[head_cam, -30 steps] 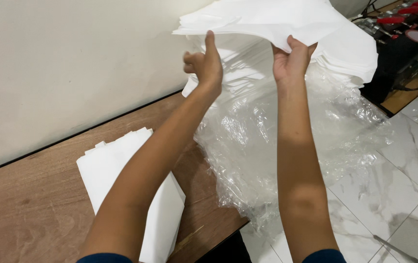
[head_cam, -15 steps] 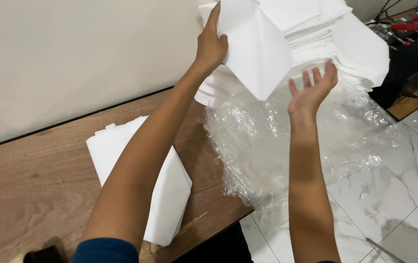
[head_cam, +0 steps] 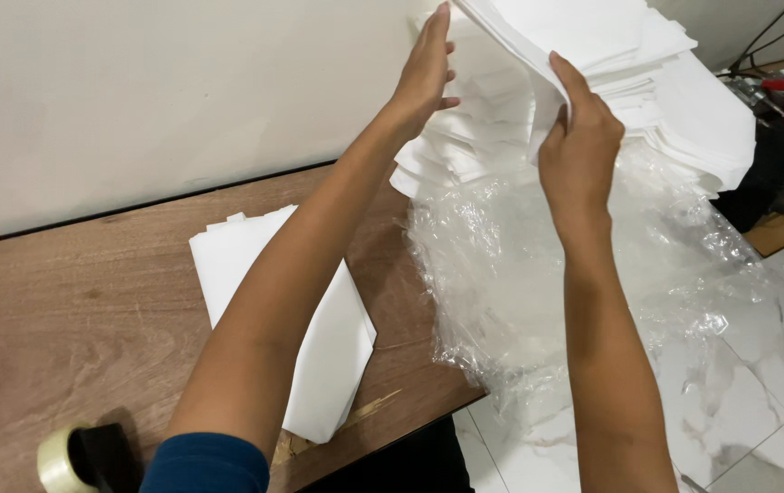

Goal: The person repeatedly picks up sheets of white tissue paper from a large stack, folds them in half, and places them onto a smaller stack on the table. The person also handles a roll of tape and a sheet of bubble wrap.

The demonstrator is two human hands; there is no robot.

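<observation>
Both hands work the stack of white sheets (head_cam: pixel 593 82) at the surface's far right corner: left hand (head_cam: pixel 424 78) flat against it, right hand (head_cam: pixel 579 146) pinching a sheet's edge. Light, limp sheets over crinkly clear plastic wrap (head_cam: pixel 538 265) probably slide easily, so gripping the edges seems best.

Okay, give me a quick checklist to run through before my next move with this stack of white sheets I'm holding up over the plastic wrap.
1. Right hand grips the edge of the white sheets: ok, fingers closed on the edge.
2. Left hand steadies the stack: ok, flat and open against its side.
3. Stack edges aligned: not ok, the lower layers are fanned out.
4. Clear plastic wrap stays on the wooden table: not ok, it hangs over the edge toward the floor.
5. Second white pile lies flat on the table: ok.
6. Tape roll out of the way: ok, at the near corner.
</observation>
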